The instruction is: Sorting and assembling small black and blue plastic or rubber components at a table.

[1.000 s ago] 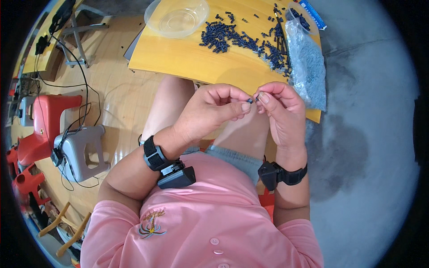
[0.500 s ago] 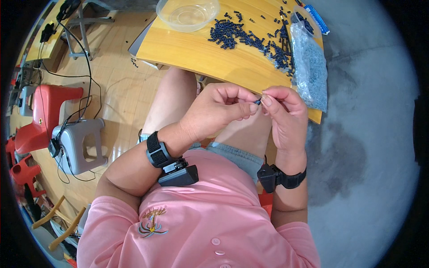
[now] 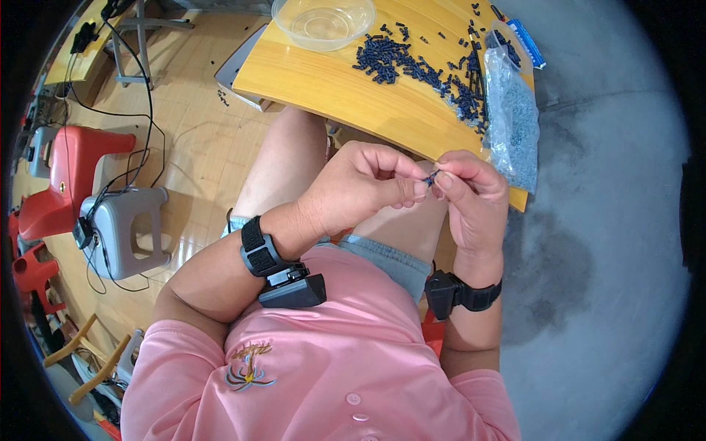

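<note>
**Small dark part (image 3: 431,178) in a two-handed pinch**

Left hand (image 3: 364,184) reaches in from the left, elbow bent outward, thumb and forefinger closed on the part's left end. Right hand (image 3: 474,191), forearm pointing almost straight away from the body, grips the right end between thumb and forefinger. Part sits above the right thigh (image 3: 397,224), just short of the table's near edge.

Yellow wooden table (image 3: 294,77): heap of dark pieces (image 3: 382,59) across the middle, trailing right; clear round bowl (image 3: 323,37) far left; clear plastic bag (image 3: 512,132) along the right edge.

Room: red stool (image 3: 81,173) and grey stool (image 3: 118,231) at left on plank flooring (image 3: 198,125); grey floor (image 3: 603,220) at right.
</note>
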Available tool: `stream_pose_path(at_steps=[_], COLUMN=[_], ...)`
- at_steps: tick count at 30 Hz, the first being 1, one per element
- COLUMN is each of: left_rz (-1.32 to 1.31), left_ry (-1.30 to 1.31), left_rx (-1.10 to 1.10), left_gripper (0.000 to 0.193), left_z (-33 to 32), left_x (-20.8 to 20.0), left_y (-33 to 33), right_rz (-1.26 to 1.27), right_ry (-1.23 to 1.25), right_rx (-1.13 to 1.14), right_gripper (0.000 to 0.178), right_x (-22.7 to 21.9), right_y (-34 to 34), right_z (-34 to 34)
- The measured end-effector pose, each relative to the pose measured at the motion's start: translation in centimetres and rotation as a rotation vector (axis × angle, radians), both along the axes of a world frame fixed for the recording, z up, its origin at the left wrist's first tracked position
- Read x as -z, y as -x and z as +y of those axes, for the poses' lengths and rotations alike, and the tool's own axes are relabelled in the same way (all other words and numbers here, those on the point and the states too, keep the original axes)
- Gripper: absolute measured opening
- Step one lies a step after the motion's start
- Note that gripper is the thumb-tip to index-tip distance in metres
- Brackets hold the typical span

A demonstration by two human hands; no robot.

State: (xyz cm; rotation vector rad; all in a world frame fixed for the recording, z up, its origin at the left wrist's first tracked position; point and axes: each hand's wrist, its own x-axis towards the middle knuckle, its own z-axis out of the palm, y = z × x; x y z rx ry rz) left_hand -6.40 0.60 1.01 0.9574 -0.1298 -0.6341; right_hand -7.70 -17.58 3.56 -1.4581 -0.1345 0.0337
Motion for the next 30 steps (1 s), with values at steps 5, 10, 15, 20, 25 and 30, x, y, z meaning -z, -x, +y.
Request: stream_pose_path(at_steps=[5,10,15,20,25,30], left_rz=[-0.064,-0.083,-0.133,-0.201,-0.203,-0.252], left_ry=[0.014,-0.043,-0.082,-0.080,-0.064,-0.038], left_rx=[-0.008,-0.023,-0.033,-0.062,-0.077,-0.082], left_gripper=[0.016,0.016,0.014,0.014,0.014,0.014], left_z=[0.0,0.0,-0.1,-0.2,0.0,0.0], left_x=[0.5,0.3,0.1,-0.1,-0.4,-0.1], left_y=[0.1,0.4,0.5,0.7,0.8,0.9], right_rz=[-0.004,-0.003,0.024,-0.062,-0.129,-0.235], right_ry=[-0.066,0.005,0.054,0.040,0.094,0.106], right_rx=[-0.030,-0.083,-0.134,-0.173,-0.175,-0.236], right_gripper=[0.014,0.012,0.012,0.014,0.014,0.014], right_x=[0.0,-0.3,-0.7,-0.4,-0.5,-0.2], right_y=[0.0,-0.4,-0.8,-0.9,-1.1,-1.6], right_z=[-0.1,-0.6,-1.0,-1.2,-1.1,-1.3])
